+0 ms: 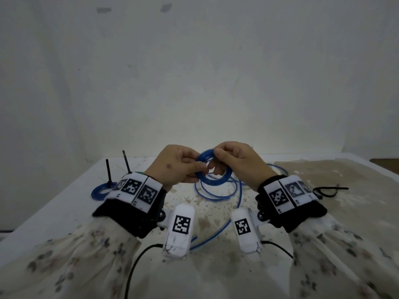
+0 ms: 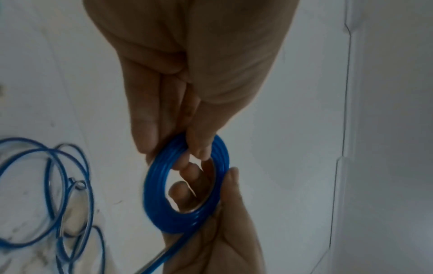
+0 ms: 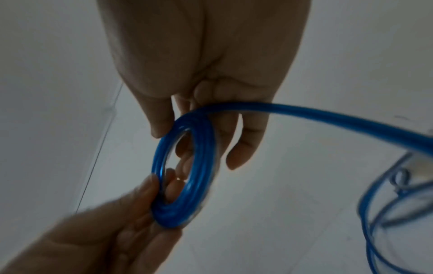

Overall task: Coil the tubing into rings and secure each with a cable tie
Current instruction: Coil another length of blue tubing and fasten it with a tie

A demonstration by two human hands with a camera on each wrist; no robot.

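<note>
Both hands hold a small ring of coiled blue tubing [image 1: 212, 168] above the table. My left hand [image 1: 180, 164] pinches its left side between thumb and fingers, and my right hand [image 1: 233, 160] pinches the upper right side. In the left wrist view the ring [image 2: 161, 187] is several turns thick. The right wrist view shows the ring [image 3: 201, 148] with a free length of tubing [image 3: 328, 116] trailing off to the right. Loose blue tubing [image 1: 218, 193] lies in wide loops on the table below the hands.
A finished blue ring [image 1: 101, 190] with black cable tie tails [image 1: 108, 172] sticking up lies at the left behind my wrist. Spare black cable ties [image 1: 328, 190] lie at the right. The stained white table [image 1: 280, 212] ends at a wall behind.
</note>
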